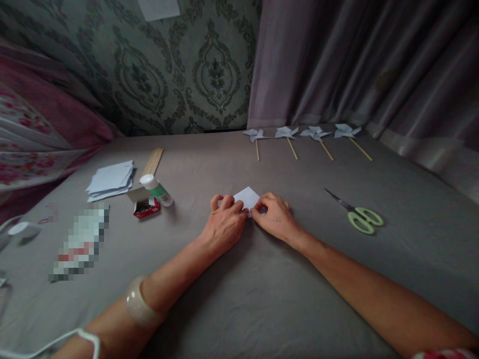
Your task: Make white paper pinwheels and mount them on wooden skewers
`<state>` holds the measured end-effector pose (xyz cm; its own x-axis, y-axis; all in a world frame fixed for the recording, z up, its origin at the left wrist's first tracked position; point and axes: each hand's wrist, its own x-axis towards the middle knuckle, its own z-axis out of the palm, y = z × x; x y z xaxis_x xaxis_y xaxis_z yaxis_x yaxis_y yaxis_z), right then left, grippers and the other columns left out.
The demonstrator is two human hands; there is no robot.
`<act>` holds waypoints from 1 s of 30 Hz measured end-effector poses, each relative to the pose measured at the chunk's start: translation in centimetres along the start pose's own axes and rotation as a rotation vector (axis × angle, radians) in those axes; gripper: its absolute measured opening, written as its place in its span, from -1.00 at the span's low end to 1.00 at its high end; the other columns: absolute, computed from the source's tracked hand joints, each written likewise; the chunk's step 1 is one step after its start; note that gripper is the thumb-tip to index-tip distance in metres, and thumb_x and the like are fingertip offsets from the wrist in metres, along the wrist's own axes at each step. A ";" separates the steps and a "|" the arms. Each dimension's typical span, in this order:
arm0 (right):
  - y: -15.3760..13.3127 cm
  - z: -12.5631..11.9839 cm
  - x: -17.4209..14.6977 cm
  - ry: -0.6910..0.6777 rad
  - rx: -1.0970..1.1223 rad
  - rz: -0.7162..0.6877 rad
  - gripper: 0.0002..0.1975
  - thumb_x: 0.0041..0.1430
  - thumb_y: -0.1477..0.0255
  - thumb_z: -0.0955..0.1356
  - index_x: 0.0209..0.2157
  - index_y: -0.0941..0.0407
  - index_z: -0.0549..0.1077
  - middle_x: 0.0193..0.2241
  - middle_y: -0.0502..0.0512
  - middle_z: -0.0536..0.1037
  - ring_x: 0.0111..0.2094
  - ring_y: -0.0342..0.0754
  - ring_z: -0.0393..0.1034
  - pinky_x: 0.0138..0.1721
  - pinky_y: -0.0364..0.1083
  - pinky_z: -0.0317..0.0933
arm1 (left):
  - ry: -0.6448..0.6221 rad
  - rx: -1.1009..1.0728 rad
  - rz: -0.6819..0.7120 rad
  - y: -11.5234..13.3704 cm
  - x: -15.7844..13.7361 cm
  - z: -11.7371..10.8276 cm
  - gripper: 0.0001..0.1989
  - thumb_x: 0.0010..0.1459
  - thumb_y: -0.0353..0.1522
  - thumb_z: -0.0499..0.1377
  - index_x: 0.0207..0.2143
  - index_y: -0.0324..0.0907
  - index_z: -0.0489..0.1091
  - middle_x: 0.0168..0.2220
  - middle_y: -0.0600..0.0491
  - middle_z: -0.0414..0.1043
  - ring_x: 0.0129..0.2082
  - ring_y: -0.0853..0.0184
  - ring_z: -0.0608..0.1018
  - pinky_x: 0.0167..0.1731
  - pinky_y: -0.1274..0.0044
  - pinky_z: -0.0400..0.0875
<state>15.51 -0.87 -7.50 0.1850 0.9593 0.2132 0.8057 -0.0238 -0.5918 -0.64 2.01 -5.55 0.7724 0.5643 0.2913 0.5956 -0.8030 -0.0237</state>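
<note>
A small piece of white paper point(247, 195) lies at the middle of the grey cloth, one corner pointing away from me. My left hand point(227, 222) presses on its left side with curled fingers, gripping its near edge. From the right, my right hand point(275, 217) pinches the near edge of the same paper between thumb and fingers. The two hands' fingertips almost meet there and hide part of the paper. Green-handled scissors point(359, 215) rest to the right of my right hand, blades pointing away to the left.
Several white paper pinwheels point(286, 133) on sticks lie along the back. At left are a paper stack point(111, 178), wooden sticks point(153, 162), a glue stick point(159, 191), an open red box point(146, 206) of small items, a blurred packet point(81, 242) and a white cable point(77, 333).
</note>
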 end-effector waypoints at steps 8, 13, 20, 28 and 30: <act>-0.1 -0.7 -0.6 0.042 -0.140 -0.283 -0.75 0.09 0.58 0.27 -0.27 0.09 0.55 -0.23 0.15 0.45 -0.11 0.06 0.28 -0.07 0.04 0.07 | 0.013 -0.014 -0.001 0.1 -0.3 0.0 -0.76 0.24 -0.40 0.03 -0.19 -0.14 0.49 -0.31 -0.02 0.47 -0.18 0.17 0.33 -0.05 0.23 0.01; -0.2 -0.4 -0.4 0.031 -0.180 -0.330 -0.74 0.10 0.58 0.27 -0.27 0.07 0.56 -0.23 0.16 0.44 -0.13 0.06 0.25 -0.08 0.04 0.05 | 0.049 -0.014 0.003 0.1 -0.4 0.1 -0.77 0.23 -0.41 0.03 -0.24 -0.15 0.49 -0.36 -0.01 0.47 -0.22 0.19 0.34 -0.05 0.24 0.01; -0.5 -0.7 -0.4 0.013 -0.308 -0.427 -0.75 0.13 0.57 0.27 -0.30 0.08 0.57 -0.22 0.17 0.43 -0.15 0.06 0.20 -0.08 0.05 0.00 | 0.083 -0.066 -0.014 -0.2 -0.5 0.4 -0.78 0.22 -0.39 0.05 -0.36 -0.14 0.51 -0.40 0.02 0.49 -0.21 0.22 0.36 -0.02 0.22 0.00; -1.3 -1.1 0.2 -0.049 -0.362 -0.516 -0.78 0.11 0.59 0.27 -0.36 0.14 0.56 -0.22 0.21 0.44 -0.15 0.07 0.21 -0.12 0.06 0.04 | 0.149 -0.097 -0.041 0.0 -0.8 0.5 -0.72 0.22 -0.34 0.09 -0.51 -0.16 0.49 -0.42 0.02 0.50 -0.23 0.24 0.39 -0.04 0.26 0.04; -1.1 -0.9 0.5 -0.035 -0.267 -0.439 -0.76 0.08 0.60 0.27 -0.39 0.12 0.57 -0.24 0.18 0.47 -0.15 0.06 0.25 -0.12 0.05 0.07 | 0.139 -0.111 -0.037 0.0 -0.9 0.4 -0.72 0.21 -0.34 0.09 -0.51 -0.17 0.49 -0.45 0.02 0.50 -0.24 0.25 0.40 -0.05 0.26 0.04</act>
<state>15.20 -0.62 -5.99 -0.2185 0.9036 0.3685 0.9196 0.3170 -0.2322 -1.22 1.56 -6.20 0.7080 0.5683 0.4192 0.5891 -0.8027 0.0934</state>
